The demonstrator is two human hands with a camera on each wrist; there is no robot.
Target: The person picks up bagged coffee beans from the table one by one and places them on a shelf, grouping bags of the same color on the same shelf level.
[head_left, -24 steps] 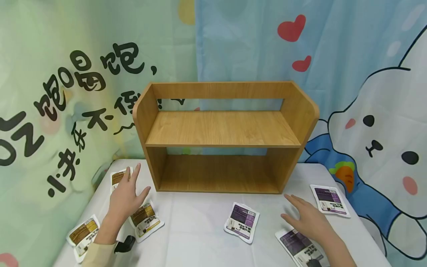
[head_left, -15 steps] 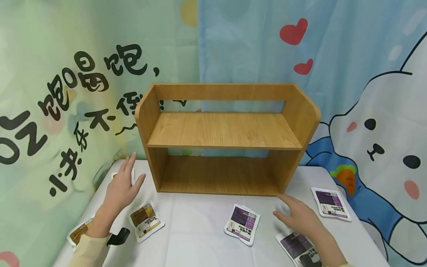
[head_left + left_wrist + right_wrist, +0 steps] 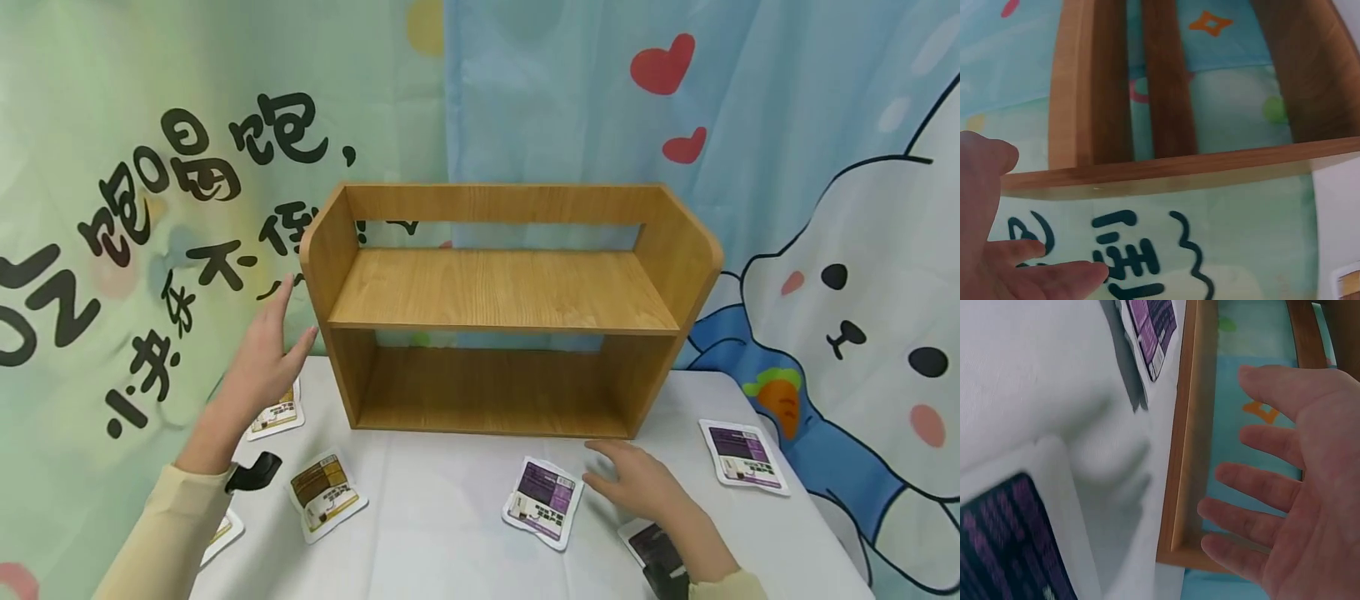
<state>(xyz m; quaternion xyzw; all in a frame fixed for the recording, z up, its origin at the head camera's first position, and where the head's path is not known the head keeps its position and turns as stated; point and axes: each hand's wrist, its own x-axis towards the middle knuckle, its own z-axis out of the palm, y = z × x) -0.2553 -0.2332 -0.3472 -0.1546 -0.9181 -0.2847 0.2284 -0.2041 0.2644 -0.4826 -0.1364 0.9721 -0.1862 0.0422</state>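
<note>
A two-tier wooden shelf [image 3: 502, 287] stands on the white-covered table in the head view. My left hand [image 3: 258, 367] is raised beside its left side panel, fingers extended and thumb apart, holding nothing. My right hand [image 3: 637, 487] hovers over the table in front of the shelf's lower right corner, also with nothing in it. Nearest to that hand is a flat purple-and-white packet [image 3: 543, 503]. Another purple packet [image 3: 647, 540] is partly covered by the right wrist. Below the left hand lies a brown-and-gold packet [image 3: 277, 415], partly hidden by it.
A second gold packet [image 3: 327, 496] lies right of the left wrist, and a third [image 3: 223, 535] is mostly behind the left sleeve. One more purple packet [image 3: 744, 457] rests near the right table edge. Printed curtains [image 3: 540, 100] hang behind the table.
My left hand has risen from above the gold packets to beside the shelf's left panel. The right hand has shifted left, toward the middle purple packet. Shelf and packets stay in place.
</note>
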